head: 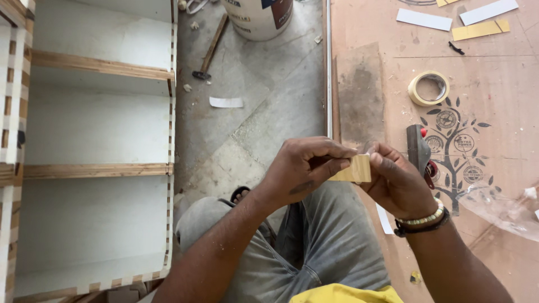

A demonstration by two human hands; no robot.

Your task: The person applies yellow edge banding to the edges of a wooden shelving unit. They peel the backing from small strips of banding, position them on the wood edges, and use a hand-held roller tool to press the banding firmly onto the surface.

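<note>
Left hand [303,168]: closed in a pinch on the left end of the wood strip [352,169], thumb on top, fingers curled under.
Right hand [393,179]: closed in a pinch on the strip's right end, fingertips at its upper right corner; a beaded bracelet [422,219] and a dark band sit on the wrist.
Wood strip: small, thin, pale yellow piece held between both hands above the person's lap, in front of the grey trousers [314,247].
Long axis: runs roughly left to right across the view, the left end slightly lower and mostly hidden under the left fingers; the broad face is turned up towards the camera.
Brown board [494,112]: lies on the floor to the right, printed with a dark tree pattern.
Tape roll [428,88]: cream ring lying flat on the board, well apart from the hands.
Dark tool [418,148]: lies on the board just beside the right hand, with a red part.
White strips [424,19]: flat at the board's far edge, beside a yellow strip.
Shelf unit [95,168]: white with striped wooden edges, lying to the left.
Hammer [210,47]: on the concrete floor, near a white bucket [258,17].
Plastic wrap [499,207]: clear, crumpled, at the right.
</note>
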